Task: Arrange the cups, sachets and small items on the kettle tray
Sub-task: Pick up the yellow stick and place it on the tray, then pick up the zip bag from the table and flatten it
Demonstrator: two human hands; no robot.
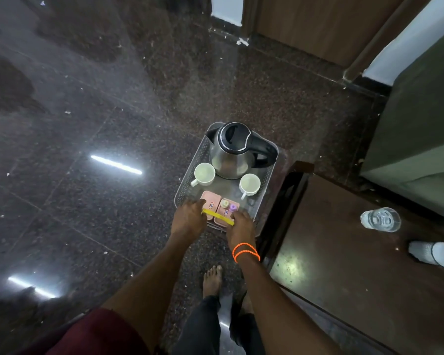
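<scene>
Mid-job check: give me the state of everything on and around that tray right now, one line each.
Steel electric kettle with black lid: upright, lid closed.
Two white ceramic cups: upright, empty.
Pink sachet boxes: on clear tray.
Yellow strip: held at both ends.
Left hand, right hand: gripping strip.
Clear water bottle: lying on wooden table.

Steel kettle (232, 155) at tray (190, 183) rear, 2 white cups (204, 174) upright mid, pink sachets (210, 204) w/ yellow strip (217, 217) front.
</scene>
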